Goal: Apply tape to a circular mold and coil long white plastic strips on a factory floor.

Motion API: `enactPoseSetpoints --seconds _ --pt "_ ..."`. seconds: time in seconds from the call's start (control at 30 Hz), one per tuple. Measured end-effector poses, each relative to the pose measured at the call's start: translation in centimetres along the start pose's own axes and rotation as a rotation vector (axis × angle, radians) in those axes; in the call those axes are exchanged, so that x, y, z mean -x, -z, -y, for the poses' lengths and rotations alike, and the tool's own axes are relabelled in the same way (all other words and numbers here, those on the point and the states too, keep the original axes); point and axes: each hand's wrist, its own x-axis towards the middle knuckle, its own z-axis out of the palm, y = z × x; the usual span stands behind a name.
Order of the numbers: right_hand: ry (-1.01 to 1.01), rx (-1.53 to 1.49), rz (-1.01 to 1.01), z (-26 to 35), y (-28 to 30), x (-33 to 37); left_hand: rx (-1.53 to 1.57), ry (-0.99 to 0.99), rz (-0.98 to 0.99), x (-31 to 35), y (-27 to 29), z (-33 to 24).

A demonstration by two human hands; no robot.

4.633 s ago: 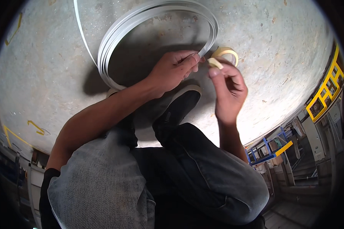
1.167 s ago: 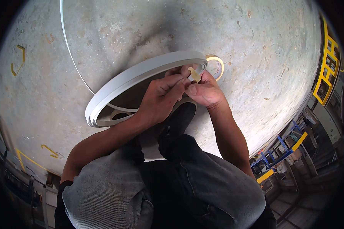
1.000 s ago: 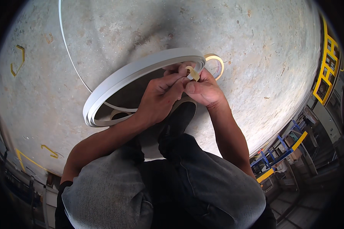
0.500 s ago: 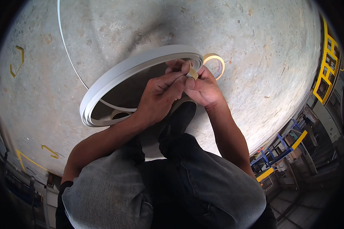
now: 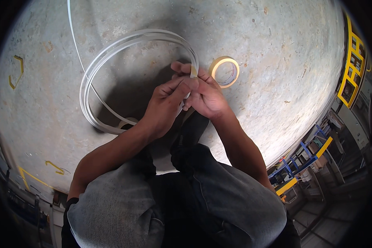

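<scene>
A loose coil of white flat strip (image 5: 195, 60) is held above the floor, its right side between my two hands. My left hand (image 5: 166, 104) pinches the strip from the inner side, thumb and fingers pressed together. Right beside it, my right hand (image 5: 211, 98) closes on the same stretch from the outer side. A short piece of yellowish masking tape (image 5: 193, 71) lies across the strip at my fingertips; part of it is hidden by them. The roll of masking tape (image 5: 213, 71) rests on the floor just beyond my right hand.
A free length of the white strip (image 5: 75, 41) runs off to the far left over the concrete floor (image 5: 268, 78). My dark shoe (image 5: 193, 129) is below my hands. Yellow floor marks (image 5: 17, 73) lie at left; a yellow frame (image 5: 351, 68) and blue metal racks (image 5: 308, 153) stand at right.
The coil has tilted, so its loops show edge-on and more floor is seen through it. Both hands have shifted slightly left, and the tape piece now lies against the strip.
</scene>
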Motion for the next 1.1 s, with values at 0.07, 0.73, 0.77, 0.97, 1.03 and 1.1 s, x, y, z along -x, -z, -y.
enactPoseSetpoints --seconds 0.07,0.73,0.77,0.97,1.03,1.1 --pt "-0.014 0.082 -0.01 0.7 -0.8 0.0 0.197 -0.033 0.072 -0.1 0.1 0.1" --pt "-0.026 0.337 -0.13 1.0 -0.4 0.0 0.089 0.14 0.126 -2.2 2.5 -2.3" --pt "-0.02 0.328 -0.129 1.1 -0.2 0.0 0.097 0.161 0.158 -2.8 3.1 -2.3" --pt "0.004 0.564 -0.257 1.3 0.9 -0.1 -0.248 0.199 0.103 -4.6 3.5 -1.0" --pt "0.012 0.534 -0.284 0.4 1.5 0.0 -0.232 0.207 0.078 -4.6 3.5 -0.4" --pt "0.019 0.507 -0.309 -0.1 1.9 0.2 -0.214 0.214 0.052 -4.4 3.4 0.0"
